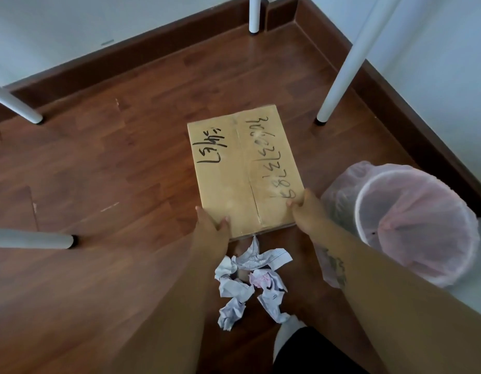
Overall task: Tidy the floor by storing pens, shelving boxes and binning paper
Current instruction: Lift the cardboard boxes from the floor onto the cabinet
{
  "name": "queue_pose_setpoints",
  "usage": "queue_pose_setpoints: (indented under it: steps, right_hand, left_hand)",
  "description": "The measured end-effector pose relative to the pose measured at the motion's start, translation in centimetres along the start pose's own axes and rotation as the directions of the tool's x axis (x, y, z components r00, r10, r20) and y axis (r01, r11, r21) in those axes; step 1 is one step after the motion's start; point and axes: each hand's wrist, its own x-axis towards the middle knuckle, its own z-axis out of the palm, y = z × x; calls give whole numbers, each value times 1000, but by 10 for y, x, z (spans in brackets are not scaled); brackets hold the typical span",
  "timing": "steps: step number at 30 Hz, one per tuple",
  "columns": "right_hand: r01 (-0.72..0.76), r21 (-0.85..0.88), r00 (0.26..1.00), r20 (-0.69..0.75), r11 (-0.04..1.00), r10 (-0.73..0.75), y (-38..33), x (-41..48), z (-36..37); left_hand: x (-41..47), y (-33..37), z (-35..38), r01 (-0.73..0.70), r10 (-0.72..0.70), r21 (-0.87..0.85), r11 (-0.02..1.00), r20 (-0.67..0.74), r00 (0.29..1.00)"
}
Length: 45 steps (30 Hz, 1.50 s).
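We have the left hand (pixel 211 225) and right hand (pixel 305 209) clamped on the cardboard box (pixel 244 171) — unshelved, crumpled paper (pixel 250 279) unbinned beside the bin (pixel 412 222).

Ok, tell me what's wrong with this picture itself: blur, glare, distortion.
Head view: wide-angle bending splays the white table legs and tilts the skirting; both forearms are softly blurred near the lens. A pale sheen washes out part of the handwriting on the cardboard box, gripped by the left hand and right hand. Light is flat, shadows faint; the crumpled paper stays fairly sharp.
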Motion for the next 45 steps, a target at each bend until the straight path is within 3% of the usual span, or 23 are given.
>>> queue_pose_setpoints:
  steps: [5, 11, 20, 29, 37, 45]
  right_hand:
    - [-48, 217, 999, 20, 975, 45, -2, -4, -4]
    - [-39, 241, 999, 5, 970, 39, -22, -31, -23]
    - [-36, 290, 999, 9, 956, 35, -64, -123, -86]
    - [92, 326, 993, -105, 941, -61, -80, -281, -143]
    - [247, 376, 956, -243, 893, -162, -74, -447, -197]
    - [397, 434, 895, -378, 809, -237, -67, -585, -239]
  left_hand:
    - [0, 0, 4, 60, -72, -146, 987, -78, 994]
    - [-7, 24, -25, 75, -90, -161, 984, -92, 992]
    - [-81, 65, -92, -13, 1, -154, 988, -82, 997]
    - [-218, 99, -173, -225, 207, -133, 965, -135, 969]
    - [-352, 120, -229, -476, 455, -140, 868, -157, 876]
    - [-471, 135, -278, -611, 594, -192, 768, -141, 792]
